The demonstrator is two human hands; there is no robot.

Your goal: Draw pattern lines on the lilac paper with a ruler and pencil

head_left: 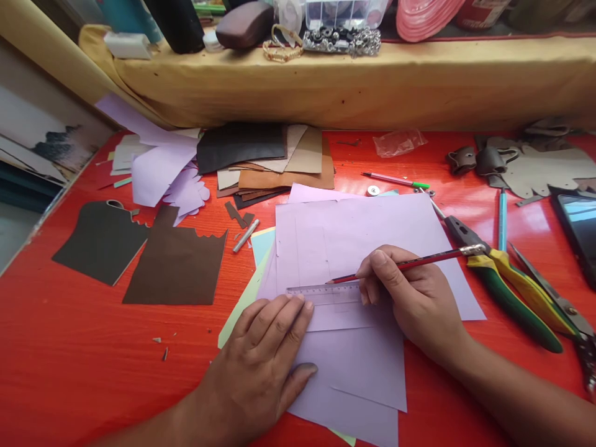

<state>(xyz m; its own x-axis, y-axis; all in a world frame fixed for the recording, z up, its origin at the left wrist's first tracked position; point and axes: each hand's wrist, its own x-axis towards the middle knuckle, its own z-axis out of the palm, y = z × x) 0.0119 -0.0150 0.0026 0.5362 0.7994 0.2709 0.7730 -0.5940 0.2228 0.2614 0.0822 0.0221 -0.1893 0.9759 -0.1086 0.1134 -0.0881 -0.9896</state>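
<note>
My clear ruler (pixel 333 290) lies across the purple sheet (pixel 367 230). My left hand (pixel 267 347), flat and gripping nothing, rests fingertips on its left end; firm, even pressure should prevent slipping. My right hand (pixel 414 292) curls closed around the pencil (pixel 431 257), best kept light against the edge.

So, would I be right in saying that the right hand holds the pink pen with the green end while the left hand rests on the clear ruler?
Not quite: the head view shows the right hand holding a dark red pencil, while the pink pen lies on the red table. The left hand does rest on the clear ruler.
</note>
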